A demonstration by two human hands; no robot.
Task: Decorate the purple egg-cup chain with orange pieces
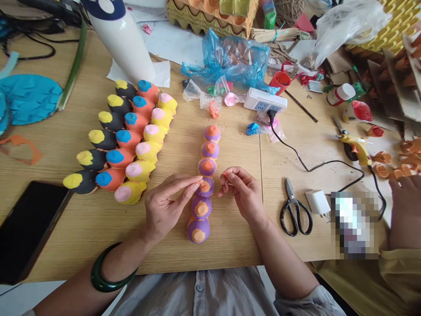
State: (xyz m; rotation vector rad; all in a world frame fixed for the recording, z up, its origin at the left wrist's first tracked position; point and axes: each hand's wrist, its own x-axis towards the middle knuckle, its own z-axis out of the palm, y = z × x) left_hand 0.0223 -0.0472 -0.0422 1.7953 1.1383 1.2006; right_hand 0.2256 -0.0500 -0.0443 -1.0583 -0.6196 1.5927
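Note:
A strip of purple egg-carton cups (pixel 204 201) runs lengthwise in front of me, its far three cups topped with orange clay (pixel 208 166). The nearer two show bare, pale orange tips (pixel 199 235). My left hand (pixel 166 204) pinches a bit of orange clay at the tip of the fourth cup from the far end, where some orange clay sits. Just right of the strip, my right hand (pixel 243 191) is closed in a pinch on a small orange piece that looks like the same clay. Neither hand's palm is visible.
Painted egg-carton rows (pixel 120 142) in black, orange and yellow stand left. Right are scissors (pixel 292 210), a white adapter (pixel 317 202), a glue gun (pixel 357 147) and a corded power strip (pixel 265 102). A white bottle (pixel 121 44) stands behind; another person's hand (pixel 406 210) rests far right.

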